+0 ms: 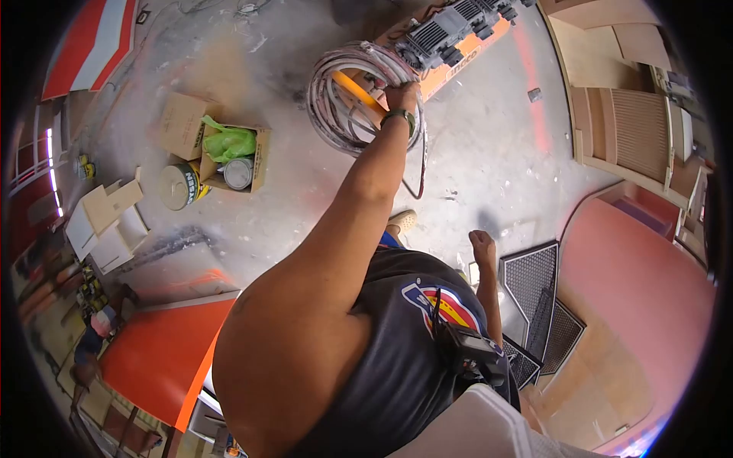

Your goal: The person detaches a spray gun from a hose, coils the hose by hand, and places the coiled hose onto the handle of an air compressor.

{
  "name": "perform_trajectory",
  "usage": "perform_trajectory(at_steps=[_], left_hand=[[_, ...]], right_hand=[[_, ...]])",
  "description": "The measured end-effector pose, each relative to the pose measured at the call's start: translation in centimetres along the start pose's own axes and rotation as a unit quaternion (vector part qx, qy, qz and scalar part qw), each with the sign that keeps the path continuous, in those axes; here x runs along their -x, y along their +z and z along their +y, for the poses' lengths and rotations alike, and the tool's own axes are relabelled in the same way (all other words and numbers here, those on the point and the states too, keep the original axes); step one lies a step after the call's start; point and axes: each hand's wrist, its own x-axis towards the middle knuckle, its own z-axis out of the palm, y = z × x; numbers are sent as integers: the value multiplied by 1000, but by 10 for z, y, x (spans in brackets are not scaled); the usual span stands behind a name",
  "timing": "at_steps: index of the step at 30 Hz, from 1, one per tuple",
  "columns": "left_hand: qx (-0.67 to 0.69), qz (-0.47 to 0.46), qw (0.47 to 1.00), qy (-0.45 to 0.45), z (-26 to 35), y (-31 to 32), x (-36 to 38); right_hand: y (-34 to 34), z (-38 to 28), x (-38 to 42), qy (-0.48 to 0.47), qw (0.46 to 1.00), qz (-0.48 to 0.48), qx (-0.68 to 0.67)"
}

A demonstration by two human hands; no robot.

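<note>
My left hand (403,96), with a watch on its wrist, is closed on the side of a coiled hose (324,103). The hose is pale and stained, wound in several loops, with a dark end trailing on the floor. An orange bar (357,91) crosses the inside of the coil and runs behind my wrist; whether my fingers also hold it cannot be seen. Just beyond the coil is an orange machine (458,65) with grey finned motors (439,40) on top. My right hand (482,248) hangs at my side, fingers curled, with nothing visible in it.
Left on the dusty floor are a cardboard box (262,156) holding a green bag and a can, a bucket (180,187), and white open boxes (114,229). Black mesh panels (529,286) and a pink curved panel (634,282) stand right. A person (95,336) is lower left.
</note>
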Motion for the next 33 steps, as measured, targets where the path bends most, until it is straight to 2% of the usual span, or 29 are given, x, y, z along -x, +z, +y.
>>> perform_trajectory(at_steps=[1, 2, 3, 5, 6, 8, 11, 12, 14, 16, 18, 21, 23, 24, 27, 31, 32, 33], left_hand=[[30, -7, 1000, 3, -3, 0, -3], [-1, 19, 1000, -9, 20, -1, 9], [-36, 35, 997, -60, 31, -3, 13], [-118, 37, 990, -74, 24, -3, -5], [-115, 42, 990, -75, 14, -1, -18], [-93, 31, 991, -93, 4, 1, -32], [-166, 86, 964, -188, 24, 9, -26], [-189, 49, 961, -195, 17, 7, -36], [-223, 74, 943, -238, 17, 20, -50], [-227, 77, 940, -243, 19, 20, -54], [-201, 53, 955, -212, 22, 16, -50], [-214, 47, 958, -187, 26, 6, -33], [-224, 87, 954, -182, 36, 5, -13], [-211, 42, 963, -160, 29, 0, -18], [-300, 86, 938, -151, 24, 5, -17], [-327, 20, 939, -102, 9, 0, -21], [-338, -5, 938, -78, 5, -3, -24], [-347, -32, 936, -55, 2, -6, -25]], right_hand=[[2, -4, 3, -5, 1000, 0, -3], [6, -6, 6, 13, 1000, -19, 2], [13, -1, 11, 3, 1000, -29, 6], [13, -19, 32, 25, 997, -59, 30], [16, -17, 39, 37, 997, -63, 37], [24, -3, 55, 61, 996, -61, 20], [31, 37, 73, 84, 994, -68, 29], [35, 57, 76, 62, 996, -61, 28], [36, 68, 87, 107, 993, -56, 12], [37, 67, 89, 139, 988, -62, 10], [36, 58, 87, 158, 984, -77, 21], [36, 46, 71, 122, 988, -89, 28], [37, 37, 58, 115, 990, -82, 18], [36, 33, 50, 111, 991, -79, 13], [23, 11, 31, 64, 995, -61, 44], [15, 12, 20, -2, 1000, -21, 13], [22, 28, 18, -42, 998, 1, 36], [22, 41, 17, -41, 999, -11, 19]])
